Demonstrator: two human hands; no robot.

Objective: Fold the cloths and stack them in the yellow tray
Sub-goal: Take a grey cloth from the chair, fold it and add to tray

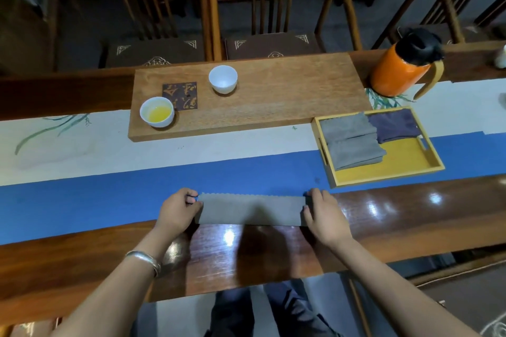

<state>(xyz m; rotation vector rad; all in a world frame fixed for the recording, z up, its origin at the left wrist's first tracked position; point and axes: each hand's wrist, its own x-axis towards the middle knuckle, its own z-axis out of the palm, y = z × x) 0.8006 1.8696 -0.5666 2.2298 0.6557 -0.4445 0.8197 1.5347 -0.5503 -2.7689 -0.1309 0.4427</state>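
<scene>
We reach both bare forearms forward from the near edge, spread apart and angled slightly inward. Our left hand [179, 208], a silver metal bangle [144, 260] on its wrist, lies knuckles up with fingers curled, pinching one end of what we hold. Our right hand [321, 212] mirrors it at the other end, fingers likewise curled and pinching.
</scene>
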